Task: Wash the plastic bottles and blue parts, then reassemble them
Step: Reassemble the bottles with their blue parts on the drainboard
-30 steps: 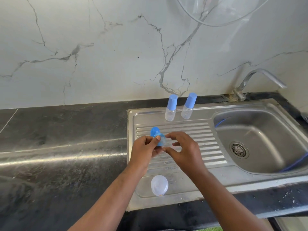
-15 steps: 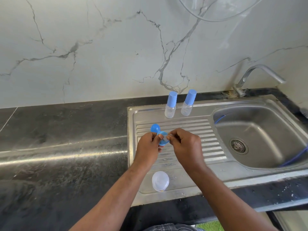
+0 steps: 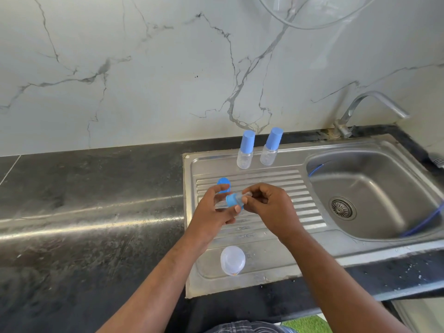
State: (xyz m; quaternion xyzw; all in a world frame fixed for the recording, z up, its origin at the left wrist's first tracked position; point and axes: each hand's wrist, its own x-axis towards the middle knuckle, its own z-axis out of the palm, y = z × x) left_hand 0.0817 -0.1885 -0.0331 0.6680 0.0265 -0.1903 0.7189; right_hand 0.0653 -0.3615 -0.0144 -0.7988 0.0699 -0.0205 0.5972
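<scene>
A small blue collar is held up over the ribbed drainboard, between the two hands. The left hand grips it from the left side, thumb under its near edge and fingers curled over the far side. A short clear piece sticks out of the collar to the right, and the right hand pinches it between thumb and bent forefinger, its other fingers folded in. How far the clear piece sits inside the collar cannot be made out, and what the left palm covers below the collar is hidden.

Just behind the left hand a blue cap lies on the drainboard, its lower part cut off by the knuckles. At the back edge of the drainboard two capped bottles stand upright close together, the left bottle and the right bottle, each clear with a tall blue top. Near the front edge, between the forearms, stands a clear dome cover; something small and orange shows at its base, too faint to identify.

To the right is the steel basin, with a thin blue line curving along its wall and a tap above its back corner. Dark stone worktop surrounds the sink, against a veined pale wall.
</scene>
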